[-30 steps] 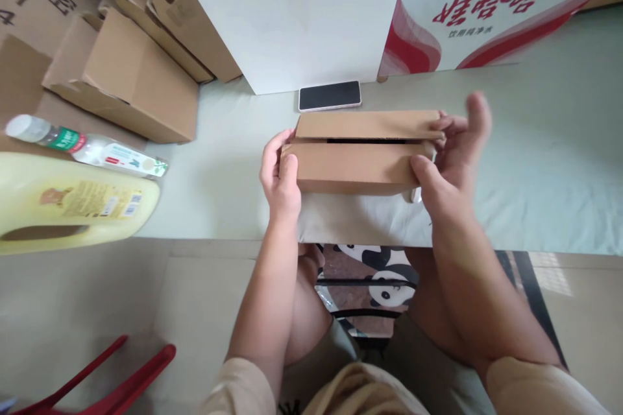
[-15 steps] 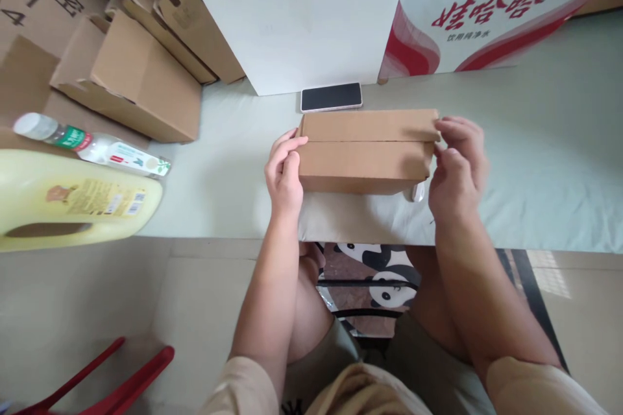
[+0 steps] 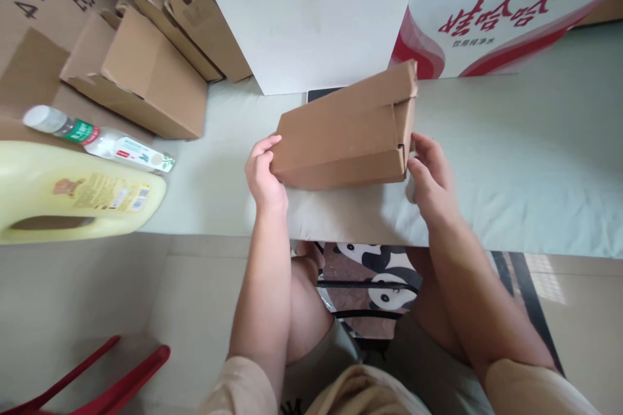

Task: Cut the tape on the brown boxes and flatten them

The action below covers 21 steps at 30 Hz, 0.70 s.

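Note:
A brown cardboard box [image 3: 341, 130] is held tilted over the table, its right end higher than its left in the view. My left hand [image 3: 265, 172] grips the left end, with fingers bent round the edge. At the lower right corner, my right hand [image 3: 433, 178] has its thumb and fingers closed on the box's end. A flap edge stands slightly out along the upper right part of the box. Behind it, a phone [image 3: 321, 94] is mostly covered from sight.
White cartons [image 3: 316, 26] and a red-and-white carton [image 3: 496, 26] stand along the back. To the left are several brown boxes [image 3: 150, 78], a clear bottle [image 3: 107, 142] and a yellow jug [image 3: 82, 194]. The table [image 3: 525, 162] has a cloth cover; a red chair [image 3: 126, 382] stands lower left.
The box has turned counter-clockwise and tipped, showing more of its front side and partly covering the phone. Both hands have moved left, and the right one has shifted lower on the box's end.

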Tool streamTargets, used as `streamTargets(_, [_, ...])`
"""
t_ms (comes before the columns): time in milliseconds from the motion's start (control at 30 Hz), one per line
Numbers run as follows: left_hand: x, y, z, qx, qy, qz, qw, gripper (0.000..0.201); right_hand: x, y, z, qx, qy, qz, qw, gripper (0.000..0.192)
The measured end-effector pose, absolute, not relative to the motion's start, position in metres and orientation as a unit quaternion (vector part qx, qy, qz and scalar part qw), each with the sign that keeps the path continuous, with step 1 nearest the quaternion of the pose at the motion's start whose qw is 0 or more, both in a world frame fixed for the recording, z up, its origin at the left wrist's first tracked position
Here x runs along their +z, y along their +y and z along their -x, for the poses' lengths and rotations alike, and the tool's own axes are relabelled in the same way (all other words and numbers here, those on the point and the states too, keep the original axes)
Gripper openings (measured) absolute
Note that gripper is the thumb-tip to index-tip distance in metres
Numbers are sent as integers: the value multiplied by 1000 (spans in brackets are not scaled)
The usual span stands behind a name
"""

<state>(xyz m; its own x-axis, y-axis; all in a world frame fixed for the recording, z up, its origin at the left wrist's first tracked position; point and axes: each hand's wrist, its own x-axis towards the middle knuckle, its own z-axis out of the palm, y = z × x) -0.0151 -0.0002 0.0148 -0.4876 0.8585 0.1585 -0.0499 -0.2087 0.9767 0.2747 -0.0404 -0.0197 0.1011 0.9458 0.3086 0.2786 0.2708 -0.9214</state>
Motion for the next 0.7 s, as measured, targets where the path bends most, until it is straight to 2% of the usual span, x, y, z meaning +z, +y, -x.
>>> streamTargets(167, [9,3,24,703,534,-346,317,26,-19,-40,-275,399,-593,460,526,62])
streamTargets(467, [7,-1,18,677,552,-325,363,14,-9,-50,-267,320,-654,435,530,83])
streamTargets(700, [11,0,14,663,557,-308,394,13,6,-55,-266,255,-665,445,542,66])
